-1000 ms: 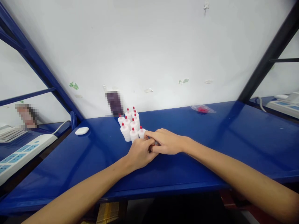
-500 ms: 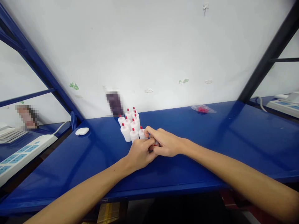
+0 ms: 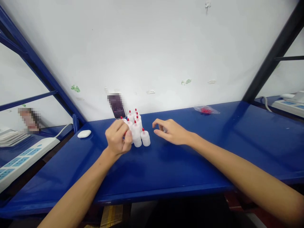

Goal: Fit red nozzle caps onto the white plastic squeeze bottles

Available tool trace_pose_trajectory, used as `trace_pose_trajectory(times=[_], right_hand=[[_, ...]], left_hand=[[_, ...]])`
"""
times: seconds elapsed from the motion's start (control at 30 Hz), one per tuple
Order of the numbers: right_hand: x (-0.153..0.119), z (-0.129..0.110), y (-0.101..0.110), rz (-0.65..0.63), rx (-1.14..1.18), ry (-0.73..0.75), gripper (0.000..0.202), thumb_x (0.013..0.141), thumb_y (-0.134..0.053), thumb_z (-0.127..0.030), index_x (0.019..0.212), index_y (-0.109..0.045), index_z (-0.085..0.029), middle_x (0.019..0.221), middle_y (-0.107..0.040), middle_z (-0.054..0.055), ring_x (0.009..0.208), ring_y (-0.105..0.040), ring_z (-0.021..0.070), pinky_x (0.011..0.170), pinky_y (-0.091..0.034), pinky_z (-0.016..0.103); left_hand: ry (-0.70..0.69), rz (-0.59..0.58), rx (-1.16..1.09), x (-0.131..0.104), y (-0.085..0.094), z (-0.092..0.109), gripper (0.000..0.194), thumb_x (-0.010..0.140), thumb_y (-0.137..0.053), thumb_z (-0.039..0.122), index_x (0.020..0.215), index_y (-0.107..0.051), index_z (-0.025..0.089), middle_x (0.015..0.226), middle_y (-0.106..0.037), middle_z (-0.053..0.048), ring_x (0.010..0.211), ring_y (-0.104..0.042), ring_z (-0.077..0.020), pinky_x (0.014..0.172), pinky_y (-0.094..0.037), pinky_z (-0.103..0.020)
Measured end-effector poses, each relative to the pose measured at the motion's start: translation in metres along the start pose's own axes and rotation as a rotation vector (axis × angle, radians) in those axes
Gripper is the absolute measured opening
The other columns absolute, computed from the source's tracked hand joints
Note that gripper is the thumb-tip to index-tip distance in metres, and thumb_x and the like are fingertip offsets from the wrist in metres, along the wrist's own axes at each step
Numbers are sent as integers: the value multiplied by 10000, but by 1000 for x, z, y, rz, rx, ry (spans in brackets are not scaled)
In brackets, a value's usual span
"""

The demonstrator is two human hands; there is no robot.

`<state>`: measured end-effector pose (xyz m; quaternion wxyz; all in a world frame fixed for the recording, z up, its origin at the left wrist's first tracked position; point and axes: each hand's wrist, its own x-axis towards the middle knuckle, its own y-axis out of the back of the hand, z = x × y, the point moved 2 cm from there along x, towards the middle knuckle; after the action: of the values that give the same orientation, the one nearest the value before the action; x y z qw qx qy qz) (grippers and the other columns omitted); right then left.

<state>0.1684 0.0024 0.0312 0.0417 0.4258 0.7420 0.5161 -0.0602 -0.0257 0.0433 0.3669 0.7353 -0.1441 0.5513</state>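
My left hand (image 3: 118, 136) is curled into a closed grip at the left front of a cluster of white squeeze bottles (image 3: 136, 137) with red tips. A bit of red tip (image 3: 124, 134) shows between its thumb and fingers; the rest of that bottle is hidden by the hand. One bottle (image 3: 145, 138) stands upright at the cluster's right front. To the right of it, my right hand (image 3: 169, 131) hovers over the table with thumb and forefinger apart. A small pale patch shows inside its curled fingers, too unclear to name.
A dark phone (image 3: 118, 109), partly pixelated, leans on the wall behind the bottles. On the blue table (image 3: 180, 171) lie a white earbud case (image 3: 84, 134) and a clear bag of red pieces (image 3: 206, 110). Power strips (image 3: 26, 158) lie beyond the blue frame posts.
My hands have come apart. The left moved left and up to the bottle cluster's left side; the right moved slightly right and up, its fingers opening. The right-front bottle is now fully uncovered.
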Motion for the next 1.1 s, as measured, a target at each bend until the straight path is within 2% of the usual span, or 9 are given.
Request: trace_pose_trajectory(times=[0.1, 0.17, 0.27, 0.53, 0.7, 0.83, 0.9, 0.97, 1.1], right_hand=[[-1, 24, 7, -132, -252, -203, 266, 879, -518, -391, 1048, -583, -196, 699, -581, 20, 620, -501, 160, 593, -292, 276], [-4, 37, 10, -227, -314, -294, 291, 854, -543, -433, 1015, -600, -198, 733, -606, 51, 646, -523, 185, 583, -296, 284], [-7, 48, 11, -286, -331, -357, 310, 846, -537, -493, 945, -601, -207, 769, -626, 70, 669, -542, 207, 579, -311, 293], [-6, 47, 8, -315, -286, -261, 108, 846, -535, -305, 875, -587, -214, 789, -650, 46, 681, -545, 182, 591, -310, 290], [-4, 43, 0, -220, -217, -199, 108, 850, -550, -299, 877, -592, -202, 750, -626, 21, 645, -526, 151, 589, -309, 276], [2, 31, -11, -27, 68, -158, 130, 870, -553, -316, 859, -578, -188, 648, -551, -33, 587, -473, 111, 615, -342, 260], [4, 25, -14, 14, 284, -178, 169, 868, -573, -341, 839, -578, -174, 593, -497, -57, 544, -429, 93, 594, -346, 250], [4, 19, -17, -46, 535, -202, 211, 845, -614, -370, 830, -586, -161, 567, -464, -70, 498, -389, 77, 532, -323, 237], [2, 10, -21, -388, 993, -157, 224, 785, -702, -332, 823, -624, -125, 539, -480, -67, 447, -381, 60, 465, -289, 225]], left_hand=[[67, -15, 59, 2, 4, -19, 245, 867, -424, 278, 633, -401, 209, 654, -435, -23, 615, -427, -164, 592, -361, -320], [96, -68, 58, 1, 1, -23, 207, 857, -452, 274, 665, -426, 204, 699, -457, -27, 655, -447, -168, 624, -386, -320], [119, -135, 51, -2, -4, -21, 168, 851, -477, 262, 698, -459, 195, 740, -478, -30, 687, -464, -171, 651, -401, -316], [126, -254, 99, -1, -12, -16, 174, 866, -525, 278, 725, -544, 178, 757, -472, -22, 691, -463, -162, 684, -408, -311], [85, -204, 131, 1, -7, -17, 137, 854, -547, 293, 789, -565, 174, 783, -517, -35, 679, -478, -165, 678, -410, -319], [-129, -30, 48, 3, 0, -9, 15, 804, -562, 181, 793, -553, 186, 689, -541, -9, 628, -495, -156, 634, -406, -296], [-233, -5, -28, 3, 1, 2, 52, 786, -565, 139, 806, -557, 186, 662, -542, 1, 601, -501, -145, 597, -399, -276], [-277, -44, -88, 3, -3, 17, 72, 785, -567, 128, 836, -564, 179, 650, -545, 8, 578, -508, -132, 569, -397, -258], [-178, -209, -103, 0, -13, 44, 53, 810, -567, 145, 857, -569, 168, 621, -556, 31, 493, -477, -97, 511, -379, -229]])
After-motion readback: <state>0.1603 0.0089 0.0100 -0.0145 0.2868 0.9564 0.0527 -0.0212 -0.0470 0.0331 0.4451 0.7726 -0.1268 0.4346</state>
